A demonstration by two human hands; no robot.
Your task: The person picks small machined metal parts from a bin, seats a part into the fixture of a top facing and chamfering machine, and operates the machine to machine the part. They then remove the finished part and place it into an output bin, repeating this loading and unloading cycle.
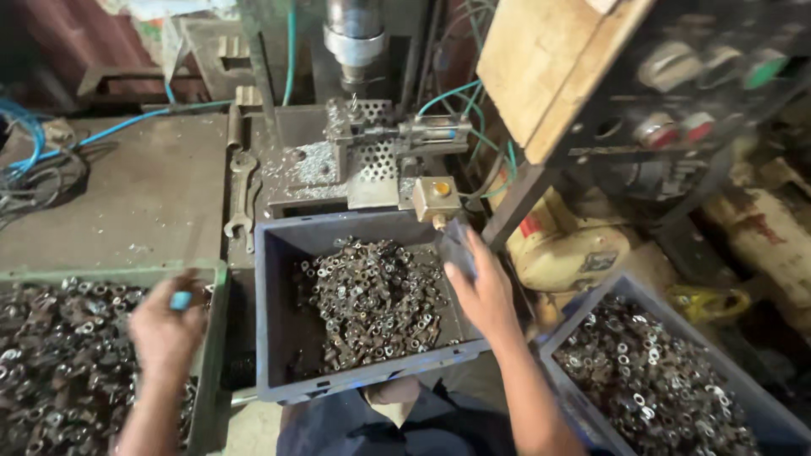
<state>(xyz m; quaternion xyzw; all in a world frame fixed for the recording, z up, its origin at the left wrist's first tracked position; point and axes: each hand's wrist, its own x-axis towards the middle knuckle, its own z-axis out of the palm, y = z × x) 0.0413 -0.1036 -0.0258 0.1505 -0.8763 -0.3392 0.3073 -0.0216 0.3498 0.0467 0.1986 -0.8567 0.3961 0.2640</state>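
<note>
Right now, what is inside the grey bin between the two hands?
The grey bin holds a heap of small dark metal nuts and fittings, piled toward its right side. The right hand rests over its right rim. The heap covers most of the floor.
</note>
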